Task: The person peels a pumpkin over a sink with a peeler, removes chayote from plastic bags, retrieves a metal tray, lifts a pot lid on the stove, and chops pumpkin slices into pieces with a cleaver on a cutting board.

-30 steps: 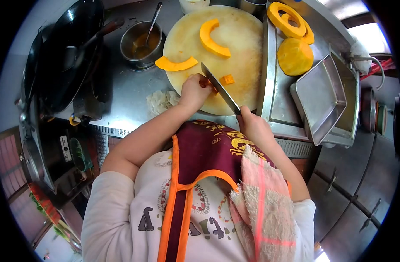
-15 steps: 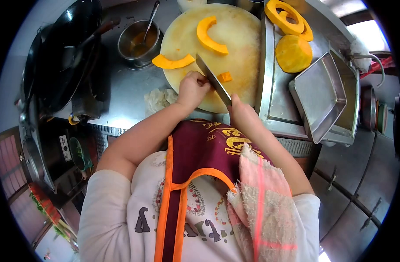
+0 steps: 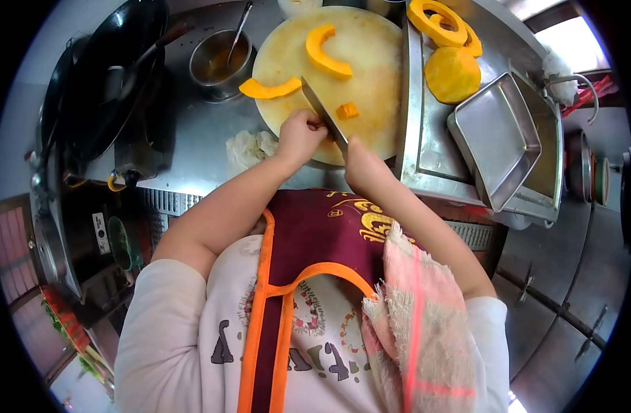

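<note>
My right hand [image 3: 362,164] is closed round the handle of a knife [image 3: 322,110], whose blade points up and left over the round cutting board [image 3: 377,76]. Beside the blade, my left hand [image 3: 302,135] has its fingers curled together at the board's near edge; what they hold, if anything, is hidden. A curved orange squash slice [image 3: 322,54] lies on the upper part of the board. Another curved slice [image 3: 270,89] overhangs the left rim. Just right of the blade sits a small cut chunk [image 3: 347,110].
A metal bowl [image 3: 221,86] with a spoon stands left of the board, above a crumpled white cloth [image 3: 248,149]. To the right are squash rings [image 3: 436,31], a squash piece [image 3: 452,74] and a metal tray [image 3: 491,141]. A black wok [image 3: 88,89] is far left.
The knife and my right hand have shifted left, nearer my left hand. The whole scene has also moved slightly in view. Both slices and the chunk stay on the board.
</note>
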A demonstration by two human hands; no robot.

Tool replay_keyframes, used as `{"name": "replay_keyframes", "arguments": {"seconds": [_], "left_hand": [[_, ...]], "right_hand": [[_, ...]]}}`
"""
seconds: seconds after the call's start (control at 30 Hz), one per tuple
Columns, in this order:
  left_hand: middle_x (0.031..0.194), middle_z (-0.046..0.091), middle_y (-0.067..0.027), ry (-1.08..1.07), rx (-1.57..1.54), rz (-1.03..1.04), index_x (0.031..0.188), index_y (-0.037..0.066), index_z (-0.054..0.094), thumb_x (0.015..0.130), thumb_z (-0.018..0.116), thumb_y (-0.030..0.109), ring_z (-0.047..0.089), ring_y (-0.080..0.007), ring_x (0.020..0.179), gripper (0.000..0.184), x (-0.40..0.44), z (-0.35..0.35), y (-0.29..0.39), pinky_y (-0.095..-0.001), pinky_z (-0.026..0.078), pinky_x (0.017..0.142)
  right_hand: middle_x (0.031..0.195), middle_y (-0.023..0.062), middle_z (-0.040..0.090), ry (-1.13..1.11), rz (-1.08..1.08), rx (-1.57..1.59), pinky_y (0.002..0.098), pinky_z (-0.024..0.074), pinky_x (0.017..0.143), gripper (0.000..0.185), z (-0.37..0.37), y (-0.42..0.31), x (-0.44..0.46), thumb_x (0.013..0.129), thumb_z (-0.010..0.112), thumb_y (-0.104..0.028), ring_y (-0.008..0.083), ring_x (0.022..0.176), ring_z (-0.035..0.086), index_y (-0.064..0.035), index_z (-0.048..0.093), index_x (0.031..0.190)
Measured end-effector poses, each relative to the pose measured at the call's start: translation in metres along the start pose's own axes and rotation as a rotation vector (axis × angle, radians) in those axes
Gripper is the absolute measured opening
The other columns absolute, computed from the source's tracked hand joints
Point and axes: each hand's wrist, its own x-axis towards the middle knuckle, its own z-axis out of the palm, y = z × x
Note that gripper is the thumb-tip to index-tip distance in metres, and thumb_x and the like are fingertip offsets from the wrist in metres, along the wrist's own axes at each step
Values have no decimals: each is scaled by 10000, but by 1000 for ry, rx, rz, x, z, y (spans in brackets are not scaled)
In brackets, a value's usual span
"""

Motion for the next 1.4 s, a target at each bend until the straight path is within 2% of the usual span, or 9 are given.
{"name": "replay_keyframes", "arguments": {"seconds": [0.27,0.4,0.53,0.63,0.73,0.83,1.03,1.23,1.4], "left_hand": [[934,580,-141,-20,-68,42,955,-18,583,714,644,98,589,-216,787,275,0,-8,1,-295,479,721],[952,567,-125,-56,-49,125,1008,-3,577,714,639,95,549,-197,789,316,16,-21,14,-276,464,725],[973,558,-129,-237,106,214,1068,14,551,714,622,110,549,-216,910,374,38,-21,29,-312,453,794],[1000,566,-108,-346,-347,19,1173,10,482,742,592,85,545,-214,946,451,38,-10,47,-332,434,858],[1104,540,-82,-632,-1222,-327,1246,24,420,780,523,59,517,-229,1013,478,31,-16,73,-367,401,911],[1125,532,-83,-791,-1342,-468,1248,32,406,821,459,77,515,-239,1047,432,31,-19,72,-386,392,920],[1038,573,-99,-643,-882,-511,1186,11,461,836,475,141,564,-195,912,373,42,-29,47,-319,447,783],[933,578,-129,-400,162,127,1086,28,565,796,528,181,559,-253,899,330,54,-22,22,-345,437,784],[961,571,-180,-376,509,286,1101,59,572,735,552,126,538,-331,931,372,60,-25,48,-382,426,843]], "right_hand": [[739,279,575,249,-111,135,513,432,663,179,19,24,-2,868,450,-157,461,717,549,21,458,887],[722,269,567,347,-30,538,469,419,602,193,3,36,-18,877,502,-183,464,704,533,7,469,875],[558,97,510,326,84,851,328,393,410,169,-29,33,-32,893,503,-201,210,411,493,-34,480,874],[549,28,451,202,43,1193,268,361,359,150,-38,41,-35,895,500,-218,134,372,424,-72,464,893],[555,40,454,1,129,1429,270,359,351,157,-51,35,-40,888,505,-226,146,369,416,-84,448,923],[554,36,456,-98,139,1433,269,360,347,171,-50,34,-34,885,511,-237,140,374,419,-86,450,935],[558,35,462,-7,189,1382,267,365,343,159,-49,36,-29,898,487,-217,134,373,420,-68,446,935],[549,37,456,122,203,1211,274,347,321,129,-39,54,-28,901,474,-172,138,348,414,-47,449,915],[540,42,452,129,253,1155,281,338,314,127,-36,57,-35,901,472,-159,144,343,419,-34,451,886]]}}
